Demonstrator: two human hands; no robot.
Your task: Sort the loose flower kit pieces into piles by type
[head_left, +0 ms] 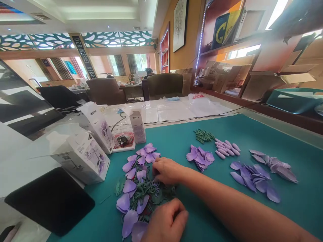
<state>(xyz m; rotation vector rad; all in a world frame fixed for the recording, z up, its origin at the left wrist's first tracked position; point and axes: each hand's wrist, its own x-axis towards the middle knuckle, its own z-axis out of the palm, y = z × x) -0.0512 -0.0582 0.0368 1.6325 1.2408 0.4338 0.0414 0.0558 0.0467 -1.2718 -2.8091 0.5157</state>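
At the far left of the teal-covered worktop point(297, 198) lies a black rounded pad point(49, 201). Just right of it stand three white product boxes printed with purple flowers: an open box point(82, 158), a tilted box point(98, 126) and an upright box point(137, 127). A small printed card point(123, 141) lies between the latter two. None of these items stands between the hands and the main pile point(141, 191), which lies on the teal surface directly right of the boxes. The pile consists of purple petals point(128, 218), green leaves point(119, 186) and small looped green parts point(153, 190), loosely heaped and overlapping. The left hand point(164, 220) rests at the pile's lower right edge; its grip is curled and mostly closed, and any contents cannot be determined. The right hand point(166, 170) lies over the pile's centre, fingers point(157, 169) bent down into the green parts; its grip is partly closed, and any hold cannot be confirmed. Further right, well apart from the hands, lie a bundle of green stems point(204, 136), a lilac petal stack point(200, 158), pale petals point(225, 148) and two larger petal groups point(252, 178).
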